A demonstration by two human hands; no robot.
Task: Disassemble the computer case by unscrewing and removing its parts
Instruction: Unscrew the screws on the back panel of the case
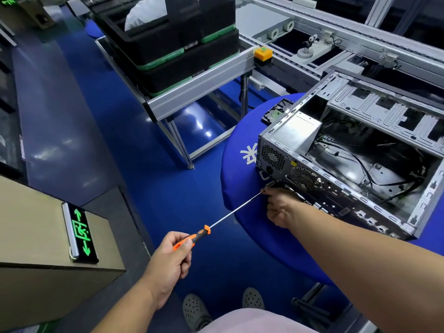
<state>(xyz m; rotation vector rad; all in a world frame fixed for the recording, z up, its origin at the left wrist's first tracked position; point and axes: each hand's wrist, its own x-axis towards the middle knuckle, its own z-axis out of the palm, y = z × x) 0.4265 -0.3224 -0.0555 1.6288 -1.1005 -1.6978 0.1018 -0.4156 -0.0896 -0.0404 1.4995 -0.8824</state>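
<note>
**benchrat:** How far along is the teardown, you reckon?

**screwloose:** Partway, I'd say. The computer case (355, 150) lies on its side on the blue-covered tabletop (242, 179), side panel already off, so you look straight into the chassis. Power supply (296, 133) is still in its corner, loose black cables (374, 169) are still running across the bottom, and the drive cage looks empty. A small black part (276, 111) sits on the tabletop just behind the case (can't tell what it is).

**benchrat:** And the hands?

**screwloose:** Left hand (171, 258) is wrapped round the orange-black handle of a long screwdriver (217, 223), that grip is firm. Right hand (280, 209) pinches the shaft near the tip, guiding it to the rear panel's lower edge, below the fan grille (305, 177). The screw itself is hidden behind the fingers.

**benchrat:** So what's left?

**screwloose:** My guess: rear screws, then the power supply, the cabling and the remaining brackets.
</note>
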